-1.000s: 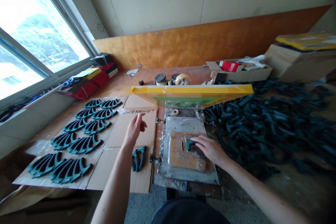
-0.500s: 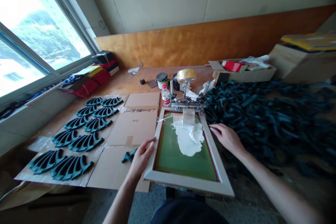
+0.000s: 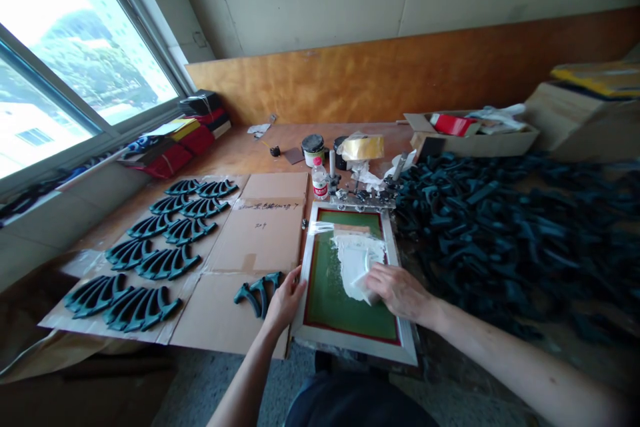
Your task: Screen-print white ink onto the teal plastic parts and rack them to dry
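The silk-screen frame [image 3: 406, 345] lies in front of me, its mesh green inside a pale border. White ink [image 3: 349, 260] is spread over the upper middle of the mesh. My right hand [image 3: 400, 290] is closed around a whitish squeegee [image 3: 367, 273], which stands tilted in the ink. My left hand [image 3: 286, 301] grips the frame's left side, its fingertips on the border. Just left of that hand, a few curved dark-green plastic parts [image 3: 257, 293] rest on the cardboard [image 3: 225, 317]. The far end of the frame meets a metal hinge clamp [image 3: 363, 198].
Rows of dark-green parts [image 3: 143, 310] lie fanned on the cardboard at left. A large heap of them [image 3: 480, 213] covers the right side. Behind the clamp stand a bottle [image 3: 320, 183], an ink can [image 3: 313, 150] and a tape roll [image 3: 363, 147]. An open carton [image 3: 480, 143] sits back right.
My right hand has left the frame's right edge and taken hold of the squeegee, now nearer me in the ink. The frame's near end has come down. My left hand stays at its left side.
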The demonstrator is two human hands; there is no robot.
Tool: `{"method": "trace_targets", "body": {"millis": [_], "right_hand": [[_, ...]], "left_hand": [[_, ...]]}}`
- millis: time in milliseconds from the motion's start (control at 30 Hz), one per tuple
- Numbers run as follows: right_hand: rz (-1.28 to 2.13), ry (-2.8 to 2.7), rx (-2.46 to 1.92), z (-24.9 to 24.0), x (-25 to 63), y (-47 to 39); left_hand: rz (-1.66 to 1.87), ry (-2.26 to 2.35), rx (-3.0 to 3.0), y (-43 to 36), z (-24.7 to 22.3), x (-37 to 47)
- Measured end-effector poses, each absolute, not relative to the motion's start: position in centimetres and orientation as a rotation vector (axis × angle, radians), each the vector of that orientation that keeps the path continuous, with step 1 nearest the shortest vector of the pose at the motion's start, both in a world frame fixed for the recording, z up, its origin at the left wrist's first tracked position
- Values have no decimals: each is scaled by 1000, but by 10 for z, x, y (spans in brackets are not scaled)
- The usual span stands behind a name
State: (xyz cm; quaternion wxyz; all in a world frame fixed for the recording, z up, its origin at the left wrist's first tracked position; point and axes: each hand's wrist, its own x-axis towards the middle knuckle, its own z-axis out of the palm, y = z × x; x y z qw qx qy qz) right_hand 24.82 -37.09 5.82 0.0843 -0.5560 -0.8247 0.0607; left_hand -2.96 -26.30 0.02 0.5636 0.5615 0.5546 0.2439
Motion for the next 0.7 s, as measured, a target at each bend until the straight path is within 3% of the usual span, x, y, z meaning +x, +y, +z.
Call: {"method": "trace_targets", "body": {"millis": [133,300,400,533,700], "right_hand": [[312,-2436,-1628,68,257,-369],[37,-2248,-1623,47,244,-374],[132,-2278,-1587,43,243,-381],[251,-2118,-1791,70,256,-350],[-11,-1847,-2111,109,282,-302]], "left_hand": [[583,1279,1294,-264,1,-28],[564,1195,1185,-265,6,-27],[555,1202,1179,-265,5,-27],[528,1184,1241,-262,12,-30],[493,1060,1224,-255,63,-34]]}}
